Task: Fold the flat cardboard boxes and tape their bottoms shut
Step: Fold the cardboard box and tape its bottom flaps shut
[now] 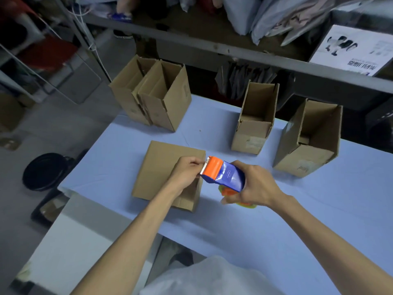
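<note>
Five cardboard boxes (pixel 127 96) (pixel 168 99) (pixel 253 126) (pixel 308 141) (pixel 161 165), one tape dispenser (pixel 223 175)

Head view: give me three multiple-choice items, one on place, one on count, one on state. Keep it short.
1. Where is the tape dispenser?
A. On the shelf
B. In the right hand, above the table
C. Inside an upright box

2. How many open boxes stand upright at the far side of the table?
A. Two
B. Four
C. Six

3. What is the left hand doing?
A. Lying flat on the table
B. Hanging beside the table
C. Pinching at the dispenser's orange toothed end

Key:
1 B: the right hand grips its blue body, next to the lying box.
2 B: two stand side by side at far left, one in the middle, one at right.
3 C: its fingers meet at the blade edge.
</note>
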Available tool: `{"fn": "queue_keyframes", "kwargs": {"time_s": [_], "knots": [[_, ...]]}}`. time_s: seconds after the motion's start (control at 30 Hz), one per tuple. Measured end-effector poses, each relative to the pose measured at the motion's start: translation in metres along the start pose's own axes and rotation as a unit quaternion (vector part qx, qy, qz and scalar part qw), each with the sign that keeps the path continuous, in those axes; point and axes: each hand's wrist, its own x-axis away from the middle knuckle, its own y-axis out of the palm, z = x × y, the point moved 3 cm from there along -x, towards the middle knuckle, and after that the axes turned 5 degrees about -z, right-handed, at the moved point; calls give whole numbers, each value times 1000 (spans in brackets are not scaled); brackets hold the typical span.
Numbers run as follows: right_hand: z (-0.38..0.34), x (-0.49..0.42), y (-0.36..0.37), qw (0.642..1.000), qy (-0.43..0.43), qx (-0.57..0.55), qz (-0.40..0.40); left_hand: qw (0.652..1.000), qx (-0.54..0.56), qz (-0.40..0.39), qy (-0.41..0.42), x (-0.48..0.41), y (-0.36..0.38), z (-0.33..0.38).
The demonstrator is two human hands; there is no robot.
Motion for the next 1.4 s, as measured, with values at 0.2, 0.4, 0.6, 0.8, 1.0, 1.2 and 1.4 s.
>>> {"fn": "queue_keyframes", "kwargs": {"time_s": [0.2, 0.4, 0.6, 0.8, 1.0, 1.2, 1.4], "knots": [[2, -1, 8, 999, -34, 10, -2, 994, -56, 96, -6, 3, -16, -6], [12, 23, 14, 997, -35, 72, -9, 950, -191, 246, -29, 13, -58, -11], [31, 25, 19, 995, -11, 95, -19, 950, -219, 218, -45, 21, -57, -17], [39, 12, 11, 995, 20, 100, 3, 954, -216, 205, -20, 25, -52, -26], [38, -1, 22, 989, 36, 139, -35, 925, -325, 196, -3, 17, -45, -27], [34, -5, 27, 986, 38, 153, -53, 867, -478, 141, -9, 7, -42, -25], [27, -17, 30, 978, 41, 193, -73, 739, -658, 123, -68, 3, -47, -5]]}}
